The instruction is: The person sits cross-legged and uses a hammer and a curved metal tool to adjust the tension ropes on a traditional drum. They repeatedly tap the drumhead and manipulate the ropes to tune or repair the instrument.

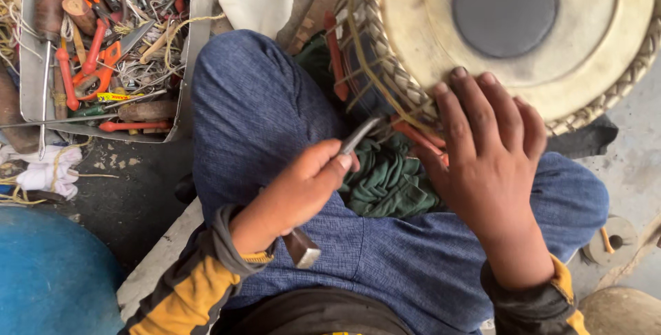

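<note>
Your left hand (292, 194) has its fingers closed around 1 metal tool (358, 135); your right hand (489, 163) lies open-fingered on the drum (413, 32), holding nothing

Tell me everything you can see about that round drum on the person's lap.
The drum has a pale, cream skin with a dark grey circle at its centre, ringed by a braided edge with straps down its side. It lies tilted on the lap, against green cloth. The right hand rests on its rim; the left hand holds a metal tool at the lacing.

Single head view, steep downward, close over lap.
</note>
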